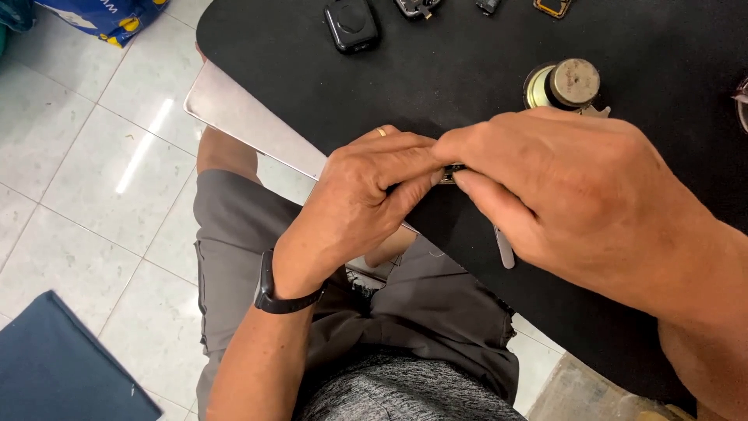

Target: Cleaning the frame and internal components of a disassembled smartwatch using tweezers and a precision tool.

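Note:
Both of my hands meet over the near edge of a black mat [467, 70] on a metal-edged table. My left hand [358, 206], with a gold ring and a black wrist band, pinches a small dark part [449, 175] between thumb and fingers. My right hand [561, 187] grips the same small part from the right and also carries a slim metal tool [505, 249] whose tip sticks out below the palm. Most of the part is hidden by my fingers.
A round metal speaker magnet [565, 84] sits just beyond my right hand. A black square watch-like case [351, 25] and other small parts lie at the mat's far edge. White tiled floor, a blue bag [101, 15] and a dark blue object [62, 366] are at left.

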